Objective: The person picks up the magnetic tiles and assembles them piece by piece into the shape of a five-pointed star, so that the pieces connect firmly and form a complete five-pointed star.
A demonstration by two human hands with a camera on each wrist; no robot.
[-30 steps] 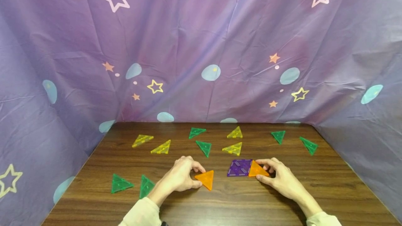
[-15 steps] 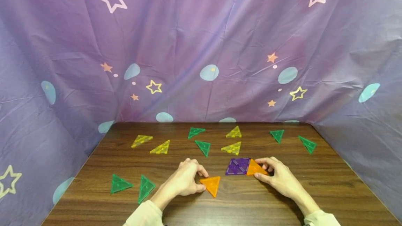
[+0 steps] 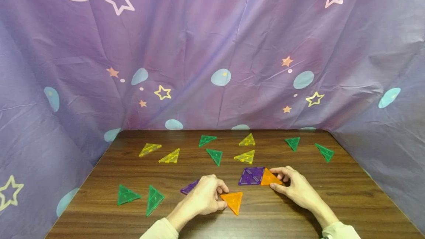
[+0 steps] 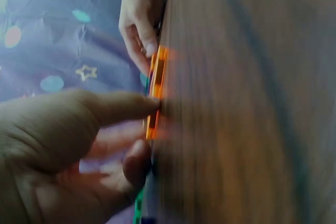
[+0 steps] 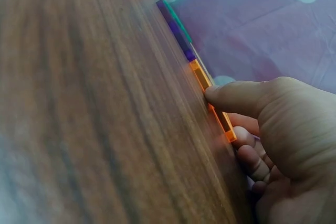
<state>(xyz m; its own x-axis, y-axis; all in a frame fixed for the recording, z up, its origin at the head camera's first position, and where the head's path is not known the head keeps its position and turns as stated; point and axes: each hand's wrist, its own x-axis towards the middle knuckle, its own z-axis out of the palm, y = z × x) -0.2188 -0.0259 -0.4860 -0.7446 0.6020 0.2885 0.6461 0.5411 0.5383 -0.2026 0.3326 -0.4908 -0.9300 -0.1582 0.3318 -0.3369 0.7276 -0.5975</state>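
Observation:
My left hand [image 3: 208, 196] pinches an orange triangular magnetic tile [image 3: 234, 201] by its left corner between thumb and fingers, near the front middle of the table. Farther right, my right hand [image 3: 293, 185] grips a second orange triangular tile [image 3: 269, 178] by its right side. That tile's left edge meets a purple four-sided shape [image 3: 251, 176] lying flat, seemingly made of joined tiles. In the right wrist view the thumb presses the edge of the orange tile [image 5: 198, 74]. Another purple tile [image 3: 189, 187] is partly hidden behind my left hand.
Two green triangular tiles [image 3: 154, 200] lie left of my left forearm. Farther back are several yellow tiles [image 3: 170, 156] and green tiles [image 3: 215, 156], with two more green tiles [image 3: 325, 152] at the back right. A purple patterned curtain [image 3: 186, 47] hangs behind the table [image 3: 109, 169].
My left hand has moved right and nearer the front edge with its orange tile, which has turned slightly. A purple tile behind it has come into view. The right hand stays on its tile.

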